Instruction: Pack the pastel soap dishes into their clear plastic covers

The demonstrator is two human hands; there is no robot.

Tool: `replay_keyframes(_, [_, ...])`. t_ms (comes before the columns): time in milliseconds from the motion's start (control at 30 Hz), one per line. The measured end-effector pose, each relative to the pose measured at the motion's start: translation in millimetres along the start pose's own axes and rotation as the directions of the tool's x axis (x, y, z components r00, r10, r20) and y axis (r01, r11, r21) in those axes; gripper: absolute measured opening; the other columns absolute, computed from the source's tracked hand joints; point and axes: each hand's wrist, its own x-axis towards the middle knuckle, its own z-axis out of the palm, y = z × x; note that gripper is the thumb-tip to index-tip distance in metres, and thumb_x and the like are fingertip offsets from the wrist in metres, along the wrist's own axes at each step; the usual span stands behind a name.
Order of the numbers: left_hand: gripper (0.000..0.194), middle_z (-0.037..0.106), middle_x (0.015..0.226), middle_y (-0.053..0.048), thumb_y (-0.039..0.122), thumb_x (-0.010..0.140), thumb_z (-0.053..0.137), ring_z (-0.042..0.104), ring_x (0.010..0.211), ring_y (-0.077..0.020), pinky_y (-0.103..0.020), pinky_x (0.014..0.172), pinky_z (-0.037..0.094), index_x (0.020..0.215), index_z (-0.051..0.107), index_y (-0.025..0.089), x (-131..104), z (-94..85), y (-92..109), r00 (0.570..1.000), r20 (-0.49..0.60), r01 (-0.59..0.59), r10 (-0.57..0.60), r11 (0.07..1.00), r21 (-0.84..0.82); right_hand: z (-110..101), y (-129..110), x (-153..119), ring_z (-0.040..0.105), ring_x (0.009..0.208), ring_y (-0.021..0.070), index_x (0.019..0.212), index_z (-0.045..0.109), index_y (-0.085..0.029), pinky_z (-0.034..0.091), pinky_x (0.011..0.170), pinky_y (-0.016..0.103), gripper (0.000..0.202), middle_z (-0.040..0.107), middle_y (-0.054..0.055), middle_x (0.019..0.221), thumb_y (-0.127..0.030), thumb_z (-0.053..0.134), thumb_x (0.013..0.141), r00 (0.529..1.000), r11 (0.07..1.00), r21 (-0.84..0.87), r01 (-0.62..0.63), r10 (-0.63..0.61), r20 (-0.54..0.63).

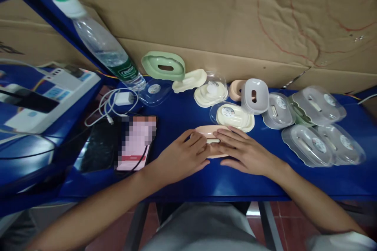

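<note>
In front of me on the blue table (pixel 182 182) lies a peach oval plastic case (pixel 202 129) with a small off-white strip (pixel 212 140) at its middle. My left hand (pixel 188 151) is closed on the left end of the case, its bent fingertips at the strip. Over the right end lies my right hand (pixel 246 151), long fingers across the top and thumb at the near side, holding it. Both hands hide much of the case. Just behind are a cream oval tray (pixel 243 122) and a clear cover with a round label (pixel 227 111).
Farther back stand a green shell (pixel 163 66), a cream wavy piece (pixel 190 81) and a grey slotted shell (pixel 255 96). Several clear-covered cases (pixel 308 145) sit at right. A water bottle (pixel 108 53), white charging cable (pixel 101 108), phone (pixel 137 141) and power strip (pixel 53 98) occupy the left.
</note>
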Motion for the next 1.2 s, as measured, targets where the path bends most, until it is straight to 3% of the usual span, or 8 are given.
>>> replay_keyframes(200, [0.022, 0.071, 0.126, -0.010, 0.037, 0.103, 0.065, 0.066, 0.119, -0.0289, -0.045, 0.104, 0.049, 0.114, 0.070, 0.019, 0, 4.1, -1, 0.994, -0.090, 0.050, -0.061, 0.992, -0.115, -11, 39, 41, 0.059, 0.142, 0.0315, 0.151, 0.059, -0.021, 0.047, 0.120, 0.055, 0.046, 0.066, 0.013, 0.150, -0.030, 0.062, 0.106, 0.932, 0.963, -0.077, -0.257, 0.226, -0.282])
replay_keyframes(300, [0.026, 0.071, 0.127, -0.010, 0.036, 0.101, 0.069, 0.066, 0.121, -0.0285, -0.045, 0.104, 0.048, 0.122, 0.070, 0.021, 0, 8.5, -3, 0.991, -0.117, 0.052, -0.072, 0.985, -0.162, -11, 69, 76, 0.053, 0.146, 0.0391, 0.134, 0.070, -0.018, 0.044, 0.119, 0.062, 0.038, 0.058, 0.016, 0.158, -0.030, 0.072, 0.098, 0.915, 0.930, -0.092, -0.355, 0.325, -0.241])
replay_keyframes(500, [0.054, 0.060, 0.148, -0.018, 0.042, 0.098, 0.074, 0.061, 0.133, -0.0333, -0.049, 0.108, 0.052, 0.145, 0.056, 0.021, 1, 6.3, -1, 0.939, -0.272, 0.135, -0.209, 0.955, -0.265, -31, 73, 79, 0.069, 0.125, 0.0293, 0.094, 0.070, -0.023, 0.055, 0.111, 0.053, 0.009, 0.072, 0.010, 0.132, -0.030, 0.075, 0.095, 0.801, 0.868, 0.370, -0.332, 0.466, -0.375])
replay_keyframes(600, [0.053, 0.052, 0.154, -0.022, 0.032, 0.101, 0.069, 0.055, 0.144, -0.0349, -0.050, 0.110, 0.055, 0.149, 0.050, 0.021, 1, 0.8, 1, 0.855, -0.452, 0.176, -0.254, 0.962, -0.207, -44, 42, 50, 0.075, 0.116, 0.0246, 0.092, 0.065, -0.026, 0.065, 0.097, 0.043, 0.019, 0.075, 0.004, 0.122, -0.041, 0.075, 0.096, 0.665, 0.550, 0.806, -0.219, 0.689, -0.290])
replay_keyframes(733, [0.052, 0.052, 0.153, -0.025, 0.027, 0.100, 0.071, 0.052, 0.147, -0.0383, -0.055, 0.111, 0.055, 0.147, 0.050, 0.019, 1, -0.8, 4, 0.816, -0.527, 0.210, -0.239, 0.971, -0.115, -45, 10, 17, 0.081, 0.100, 0.0234, 0.093, 0.061, -0.025, 0.069, 0.071, 0.030, 0.025, 0.080, 0.003, 0.107, -0.045, 0.077, 0.095, 0.653, -0.073, 0.976, -0.203, 0.733, 0.191])
replay_keyframes(900, [0.042, 0.057, 0.151, -0.025, 0.017, 0.101, 0.063, 0.057, 0.145, -0.0352, -0.052, 0.112, 0.057, 0.142, 0.054, 0.016, 1, 9.5, 7, 0.893, -0.388, 0.159, -0.228, 0.966, -0.204, -30, 3, 5, 0.082, 0.101, 0.0210, 0.092, 0.062, -0.023, 0.066, 0.064, 0.019, 0.025, 0.083, 0.005, 0.108, -0.038, 0.081, 0.093, 0.660, -0.332, 0.923, -0.196, 0.651, 0.374])
replay_keyframes(1067, [0.062, 0.049, 0.160, -0.026, 0.027, 0.097, 0.073, 0.049, 0.152, -0.0385, -0.055, 0.115, 0.055, 0.153, 0.047, 0.017, 2, 11.4, 9, 0.919, -0.314, 0.137, -0.236, 0.941, -0.308, -25, 0, 1, 0.080, 0.108, 0.0232, 0.095, 0.063, -0.023, 0.068, 0.067, 0.024, 0.027, 0.082, 0.008, 0.116, -0.044, 0.079, 0.094, 0.690, -0.354, 0.891, -0.285, 0.569, 0.447])
replay_keyframes(1200, [0.050, 0.057, 0.152, -0.022, 0.017, 0.098, 0.067, 0.053, 0.148, -0.0362, -0.054, 0.117, 0.054, 0.146, 0.053, 0.017, 1, 5.0, 8, 0.932, -0.257, 0.164, -0.256, 0.929, -0.332, -24, -3, -8, 0.080, 0.103, 0.0237, 0.106, 0.070, -0.022, 0.070, 0.084, 0.035, 0.032, 0.080, 0.009, 0.115, -0.053, 0.071, 0.100, 0.686, 0.097, 0.888, -0.450, 0.674, 0.274])
